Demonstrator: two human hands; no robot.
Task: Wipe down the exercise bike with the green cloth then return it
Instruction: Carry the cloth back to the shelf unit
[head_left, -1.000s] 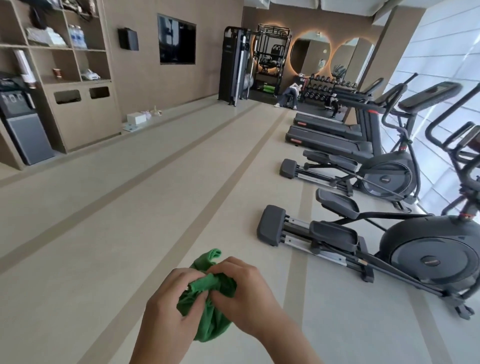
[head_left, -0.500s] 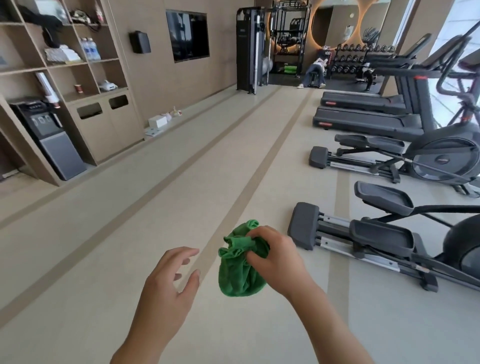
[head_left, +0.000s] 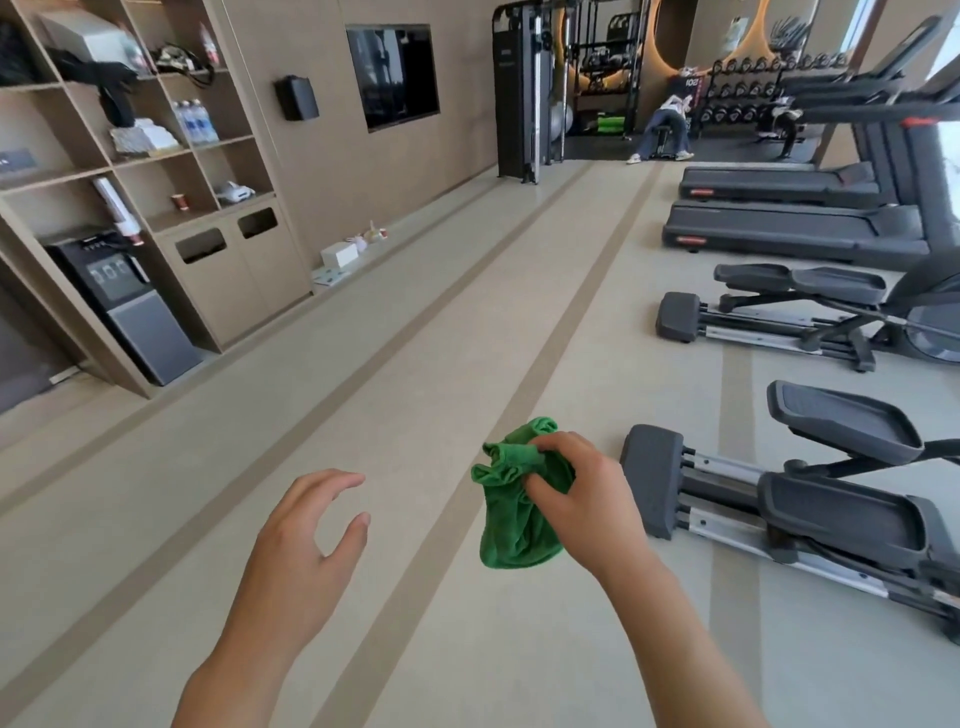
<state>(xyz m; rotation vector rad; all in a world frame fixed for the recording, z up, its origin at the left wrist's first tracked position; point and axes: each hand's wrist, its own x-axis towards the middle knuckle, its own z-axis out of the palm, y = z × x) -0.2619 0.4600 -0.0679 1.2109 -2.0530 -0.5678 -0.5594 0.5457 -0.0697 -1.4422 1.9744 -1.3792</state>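
One hand only: keep R hand (head_left: 582, 493) bunched tight on green cloth (head_left: 514, 514), L hand (head_left: 306, 540) open/empty, and head for what's prob. the shelving (head_left: 156, 156).

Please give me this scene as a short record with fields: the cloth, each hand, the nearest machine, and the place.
cloth: green cloth, bunched up, hanging in the air
right hand: right hand gripping the cloth's top
left hand: left hand empty, fingers spread, apart from the cloth
nearest machine: elliptical trainer on the floor, right of the cloth, untouched
place: gym, wooden shelving on the left wall
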